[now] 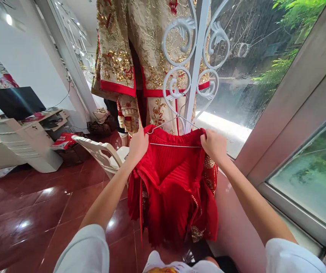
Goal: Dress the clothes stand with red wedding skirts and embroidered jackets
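A red pleated garment (175, 193) with gold-beaded trim hangs in front of me, its gathered top spread wide over a thin wire hanger (177, 145). My left hand (139, 142) is closed on the garment's left upper corner, beside the hanger's end. At the opposite corner, my right hand (214, 145) grips the red fabric with its fingers closed. The hanger's hook rises near a white scrolled metal frame (192, 57); I cannot tell whether it is hooked on. Fingertips of both hands are partly hidden.
Behind the frame hangs a cream embroidered garment (151, 49) with red edging. To the left stand a white chair (100, 151) and a desk (29, 132) with a black monitor (16, 101). A metal-framed window (265, 151) is at right, over glossy red floor tiles (43, 212).
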A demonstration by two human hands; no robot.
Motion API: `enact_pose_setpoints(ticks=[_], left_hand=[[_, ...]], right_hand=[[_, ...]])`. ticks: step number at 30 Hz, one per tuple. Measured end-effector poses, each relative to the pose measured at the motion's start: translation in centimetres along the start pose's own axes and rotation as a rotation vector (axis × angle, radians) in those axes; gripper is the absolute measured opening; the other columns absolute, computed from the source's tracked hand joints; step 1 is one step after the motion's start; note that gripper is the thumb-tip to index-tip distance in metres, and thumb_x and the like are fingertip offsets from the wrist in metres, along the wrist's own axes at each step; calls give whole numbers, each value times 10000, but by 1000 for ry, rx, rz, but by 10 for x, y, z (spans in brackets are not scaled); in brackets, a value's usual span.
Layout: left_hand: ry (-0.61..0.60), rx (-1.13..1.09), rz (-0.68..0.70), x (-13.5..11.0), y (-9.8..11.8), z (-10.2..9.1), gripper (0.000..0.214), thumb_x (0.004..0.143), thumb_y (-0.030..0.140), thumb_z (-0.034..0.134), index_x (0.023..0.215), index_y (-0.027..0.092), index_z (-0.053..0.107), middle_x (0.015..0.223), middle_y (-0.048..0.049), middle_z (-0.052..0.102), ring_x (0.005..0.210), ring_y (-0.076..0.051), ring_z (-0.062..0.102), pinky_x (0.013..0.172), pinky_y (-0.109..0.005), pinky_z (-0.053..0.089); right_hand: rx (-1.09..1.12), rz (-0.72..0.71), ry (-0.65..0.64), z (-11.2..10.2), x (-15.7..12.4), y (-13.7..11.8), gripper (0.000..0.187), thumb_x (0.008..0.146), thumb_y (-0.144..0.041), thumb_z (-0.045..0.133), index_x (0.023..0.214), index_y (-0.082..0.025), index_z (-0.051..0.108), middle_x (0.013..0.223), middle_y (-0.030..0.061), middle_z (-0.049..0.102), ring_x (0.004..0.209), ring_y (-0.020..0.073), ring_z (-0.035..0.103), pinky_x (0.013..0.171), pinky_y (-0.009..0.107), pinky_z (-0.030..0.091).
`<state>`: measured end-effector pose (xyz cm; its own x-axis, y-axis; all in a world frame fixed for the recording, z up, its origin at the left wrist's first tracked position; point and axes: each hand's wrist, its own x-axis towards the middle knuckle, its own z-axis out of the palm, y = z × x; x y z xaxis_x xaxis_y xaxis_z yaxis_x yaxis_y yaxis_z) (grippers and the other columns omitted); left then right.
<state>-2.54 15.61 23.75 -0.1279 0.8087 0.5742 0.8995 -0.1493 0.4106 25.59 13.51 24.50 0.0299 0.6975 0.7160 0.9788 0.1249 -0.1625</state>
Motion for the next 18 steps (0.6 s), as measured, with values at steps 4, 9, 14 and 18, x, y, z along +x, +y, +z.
enact_pose_setpoints(ticks=[4, 9, 14, 18], left_hand=[[26, -195, -1, 4, 6, 11, 159, 842, 277, 439, 926, 165, 516, 837, -106, 633, 807, -260, 614, 739, -376, 456], [-92, -545, -41, 0, -15, 0, 125, 716, 275, 580, 759, 165, 539, 770, -20, 627, 749, -183, 586, 746, -323, 456], [-283, -906, -280, 10, -35, -21, 239, 673, 294, 621, 840, 124, 610, 696, -32, 655, 703, -193, 610, 725, -351, 479], [-354, -942, -423, 26, -35, -44, 221, 736, 337, 576, 785, 130, 632, 620, -58, 651, 705, -238, 639, 706, -396, 499]], right_hand=[[10, -378, 101, 3, 18, -45, 275, 872, -237, 344, 800, -166, 600, 852, 132, 592, 837, 248, 481, 760, 384, 361], [83, -758, -140, 40, 24, -110, 246, 879, -260, 435, 1017, -122, 585, 1054, 131, 595, 966, 253, 498, 780, 344, 379], [121, -635, -440, 76, 1, -137, 323, 943, -267, 318, 1099, -173, 586, 1025, 96, 650, 903, 227, 587, 672, 291, 395], [157, -573, -527, 88, -12, -131, 395, 942, -202, 281, 1249, -204, 530, 1134, 102, 633, 933, 214, 614, 697, 273, 409]])
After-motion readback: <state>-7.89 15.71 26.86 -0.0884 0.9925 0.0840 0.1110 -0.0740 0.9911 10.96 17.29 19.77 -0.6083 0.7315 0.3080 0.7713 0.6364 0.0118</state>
